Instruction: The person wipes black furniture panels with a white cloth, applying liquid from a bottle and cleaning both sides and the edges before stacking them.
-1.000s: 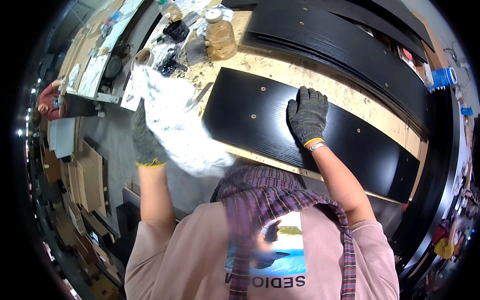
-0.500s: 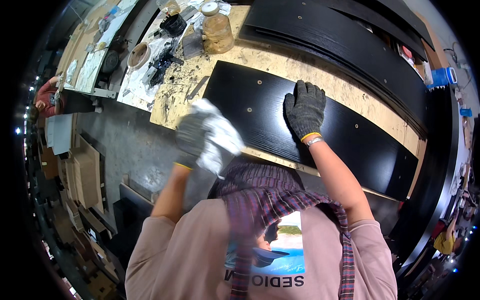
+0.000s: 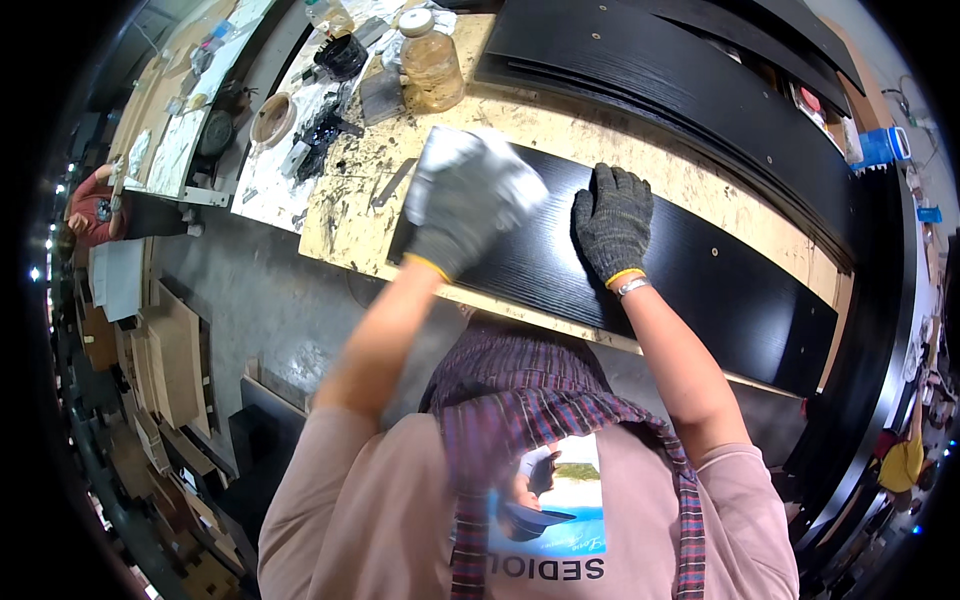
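A long black wooden panel (image 3: pixel 700 270) lies across a stained workbench (image 3: pixel 350 215). My right hand (image 3: pixel 612 220), in a dark knit glove, presses flat on the panel with fingers spread. My left hand (image 3: pixel 455 215), also gloved, grips a bunched white cloth (image 3: pixel 480 175) and holds it over the panel's left end. Whether the cloth touches the wood is unclear.
More black panels (image 3: pixel 690 85) are stacked at the back of the bench. A jar of amber liquid (image 3: pixel 432 62), a black cup (image 3: pixel 343 55), a scraper (image 3: pixel 392 185) and small tools sit at the back left. Wooden boards (image 3: pixel 175 355) lean on the floor to the left. Another person (image 3: pixel 90 205) is at far left.
My left hand has swung the white cloth from the bench's left edge up and to the right, onto the panel's left end. The right hand has stayed flat on the panel.
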`<state>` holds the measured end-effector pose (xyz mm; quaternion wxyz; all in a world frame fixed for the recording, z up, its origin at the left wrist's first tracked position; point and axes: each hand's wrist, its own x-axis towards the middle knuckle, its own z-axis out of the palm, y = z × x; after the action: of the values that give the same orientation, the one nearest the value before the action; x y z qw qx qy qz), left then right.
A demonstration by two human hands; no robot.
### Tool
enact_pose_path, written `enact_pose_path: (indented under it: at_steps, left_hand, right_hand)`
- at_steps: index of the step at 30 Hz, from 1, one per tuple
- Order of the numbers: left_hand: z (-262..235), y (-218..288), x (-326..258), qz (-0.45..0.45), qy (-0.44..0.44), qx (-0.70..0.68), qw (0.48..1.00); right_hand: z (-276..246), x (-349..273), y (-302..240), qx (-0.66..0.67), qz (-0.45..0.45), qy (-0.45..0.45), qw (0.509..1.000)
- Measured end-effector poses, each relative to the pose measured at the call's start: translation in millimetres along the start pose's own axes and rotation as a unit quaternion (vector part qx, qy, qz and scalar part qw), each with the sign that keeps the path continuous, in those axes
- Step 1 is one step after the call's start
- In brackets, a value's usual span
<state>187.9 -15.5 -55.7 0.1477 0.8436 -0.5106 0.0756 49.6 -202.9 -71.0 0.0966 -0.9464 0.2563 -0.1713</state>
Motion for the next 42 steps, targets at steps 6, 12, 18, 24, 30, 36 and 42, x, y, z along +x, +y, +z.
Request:
enact_pose_path:
  at_steps: [6,12,18,24,30,36,42]
  left_hand:
    - [15.1,-64.8,-3.2,-0.108,0.084,0.014,0.99]
    - [-25.5,75.3,-63.8,0.125,-0.099,-0.185,0.97]
    - [-65.0,21.3,-108.0,-0.014,-0.109,-0.062,0.992]
    - [0.9,141.1,-63.8,0.208,-0.117,-0.212,0.948]
    - [-49.3,13.2,-139.1,0.001,-0.032,-0.049,0.998]
    - [-31.4,93.2,-127.0,0.027,-0.049,-0.106,0.993]
    - [-28.6,91.4,-86.2,-0.196,-0.001,-0.578,0.792]
  right_hand:
    - [-8.5,4.4,-10.0,0.004,-0.013,0.017,1.0]
    - [-7.3,3.1,-5.7,0.021,-0.021,0.025,0.999]
    - [-7.7,0.3,-5.7,0.02,-0.01,0.014,1.0]
    - [-7.7,2.1,-9.5,-0.006,-0.017,0.008,1.0]
    - [-1.9,-3.7,0.6,-0.014,-0.023,0.041,0.999]
    - [-8.6,-0.5,-9.7,0.03,0.011,-0.027,0.999]
    - [-24.3,-34.4,7.9,0.318,-0.056,0.095,0.942]
